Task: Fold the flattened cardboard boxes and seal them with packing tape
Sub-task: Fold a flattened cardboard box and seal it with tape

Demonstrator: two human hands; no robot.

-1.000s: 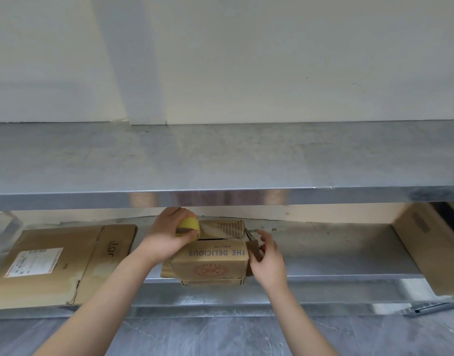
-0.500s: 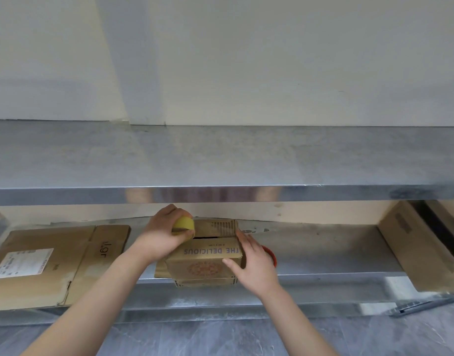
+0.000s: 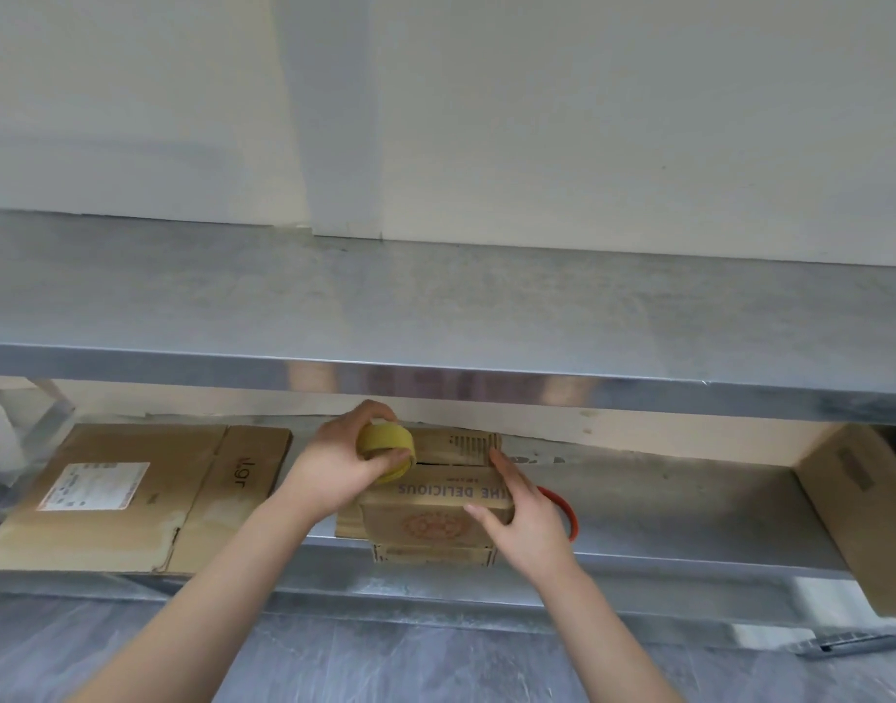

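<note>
- Grey floor lies nearest, under a lower metal shelf.
- At the shelf's front edge sits a folded box; the right hand presses its right end with straight fingers.
- The left hand grips a yellow tape roll on the box top, so sealing seems underway.
- Flattened cardboard to the left awaits folding.
</note>
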